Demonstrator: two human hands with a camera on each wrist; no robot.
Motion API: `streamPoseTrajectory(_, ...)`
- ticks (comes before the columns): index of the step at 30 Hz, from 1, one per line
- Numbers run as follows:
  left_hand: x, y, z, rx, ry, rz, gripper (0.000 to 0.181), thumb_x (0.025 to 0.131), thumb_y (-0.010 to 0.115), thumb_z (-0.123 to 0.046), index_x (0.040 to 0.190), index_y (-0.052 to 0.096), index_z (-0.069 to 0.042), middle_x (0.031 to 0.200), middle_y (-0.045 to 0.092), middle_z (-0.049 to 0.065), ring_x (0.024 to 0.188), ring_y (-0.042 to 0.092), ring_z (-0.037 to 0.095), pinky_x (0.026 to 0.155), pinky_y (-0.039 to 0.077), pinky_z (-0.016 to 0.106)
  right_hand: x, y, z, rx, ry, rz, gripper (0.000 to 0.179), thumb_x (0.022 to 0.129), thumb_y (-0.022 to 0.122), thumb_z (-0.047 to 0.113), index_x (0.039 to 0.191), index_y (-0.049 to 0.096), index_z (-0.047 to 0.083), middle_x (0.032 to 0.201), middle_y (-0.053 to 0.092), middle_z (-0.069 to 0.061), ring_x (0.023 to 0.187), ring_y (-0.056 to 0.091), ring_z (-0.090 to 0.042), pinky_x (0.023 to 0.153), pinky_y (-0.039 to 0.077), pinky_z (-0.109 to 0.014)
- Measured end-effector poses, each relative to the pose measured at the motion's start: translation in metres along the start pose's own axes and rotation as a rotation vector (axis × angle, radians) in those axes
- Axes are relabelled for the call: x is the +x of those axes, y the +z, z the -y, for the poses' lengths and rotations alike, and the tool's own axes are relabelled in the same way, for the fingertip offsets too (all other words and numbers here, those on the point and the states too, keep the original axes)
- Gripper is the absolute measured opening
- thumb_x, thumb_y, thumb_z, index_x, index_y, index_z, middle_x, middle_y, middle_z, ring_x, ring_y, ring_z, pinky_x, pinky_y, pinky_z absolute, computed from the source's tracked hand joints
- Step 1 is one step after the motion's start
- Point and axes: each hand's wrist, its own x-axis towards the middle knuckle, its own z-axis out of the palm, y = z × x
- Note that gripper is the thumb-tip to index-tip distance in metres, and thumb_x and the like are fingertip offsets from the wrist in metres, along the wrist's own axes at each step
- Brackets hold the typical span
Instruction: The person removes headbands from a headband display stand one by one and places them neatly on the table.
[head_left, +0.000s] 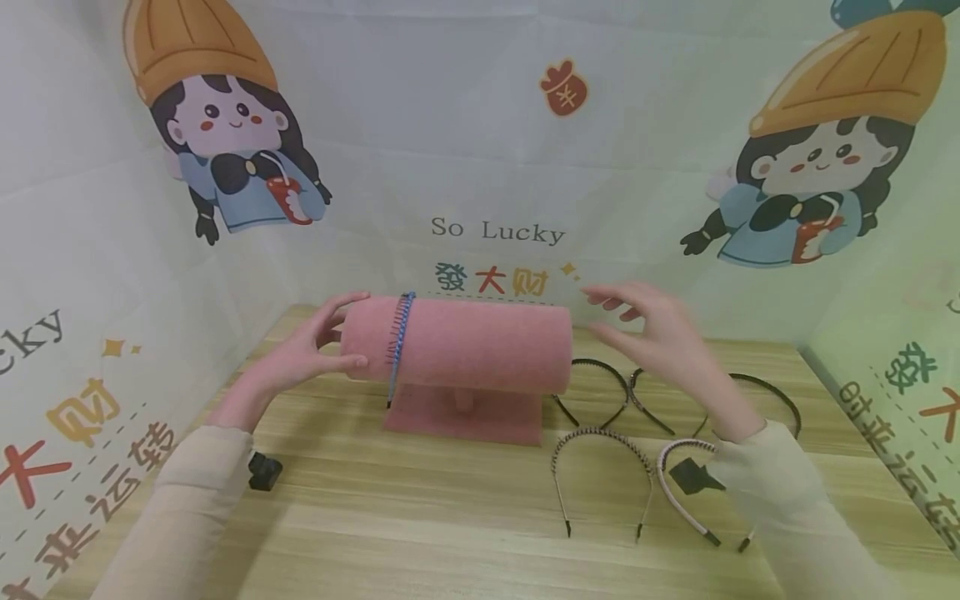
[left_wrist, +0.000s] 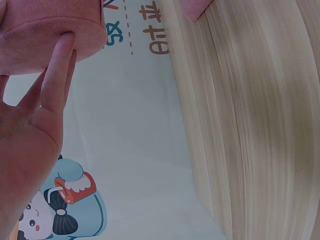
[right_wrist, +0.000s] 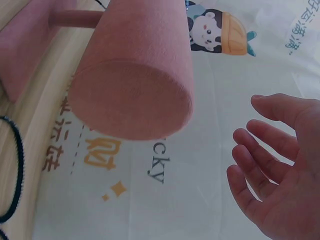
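Observation:
A pink padded headband stand, a horizontal roll on a post and flat base, stands on the table. A blue toothed headband sits around the roll's left part. My left hand holds the roll's left end, thumb in front and fingers at the top and back. In the left wrist view, a finger of the left hand touches the round end face. Off the roll's right end, my right hand is apart from it, fingers loosely bent and holding nothing; the right wrist view shows the gap from the right hand.
Several headbands lie on the table at the right, among them a dark one, a thin spiky one and a pale one partly under the right sleeve. A printed cloth walls the table at the back and sides.

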Motion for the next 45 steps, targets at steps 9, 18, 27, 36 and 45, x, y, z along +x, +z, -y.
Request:
streamPoseTrajectory(9,0.000,-0.001,0.001,-0.011,-0.002,0.003,0.089,0.090,0.073,-0.018,0.157,0.017,-0.034,0.158,0.032,0.011,0.137,0.041,0.040,0.099,0.046,0.049,0.028,0.022,0.022,-0.002,-0.033,0.017,0.045,0.091,0.069,0.011,0.136,0.058,0.009,0.128,0.065,-0.012,0.112,0.062,-0.027,0.090,0.055,-0.042)
streamPoseTrajectory(18,0.000,-0.001,0.000,-0.020,-0.002,0.003,0.089,0.090,0.073,-0.017,0.157,0.017,-0.032,0.157,0.032,0.012,0.137,0.042,0.040,0.098,0.047,0.046,0.050,0.046,0.039,0.081,-0.035,0.030,0.050,0.090,0.070,0.013,0.138,0.056,0.010,0.126,0.064,-0.011,0.112,0.060,-0.028,0.090,0.055,-0.040)
streamPoseTrajectory(27,0.000,-0.001,-0.001,-0.024,-0.007,0.001,0.089,0.090,0.073,-0.017,0.157,0.018,-0.034,0.158,0.033,0.010,0.136,0.043,0.039,0.097,0.047,0.045,0.067,0.069,0.053,0.121,-0.012,0.055,0.058,0.090,0.072,0.023,0.143,0.051,0.015,0.127,0.062,-0.007,0.115,0.059,-0.025,0.093,0.053,-0.037)
streamPoseTrajectory(36,0.000,-0.001,0.001,-0.023,0.006,0.001,0.088,0.090,0.073,-0.015,0.157,0.018,-0.033,0.156,0.034,0.012,0.135,0.044,0.038,0.095,0.048,0.043,0.080,0.091,0.063,0.253,0.025,0.078,0.066,0.091,0.072,0.024,0.150,0.042,0.024,0.132,0.057,-0.002,0.114,0.053,-0.017,0.093,0.053,-0.033)
streamPoseTrajectory(45,0.000,-0.001,0.001,-0.024,0.006,-0.001,0.088,0.090,0.073,-0.015,0.156,0.018,-0.036,0.155,0.035,0.013,0.134,0.044,0.039,0.095,0.048,0.044,0.094,0.112,0.074,0.269,0.025,0.079,0.070,0.090,0.073,0.027,0.151,0.039,0.023,0.133,0.055,-0.002,0.117,0.052,-0.017,0.097,0.050,-0.037)
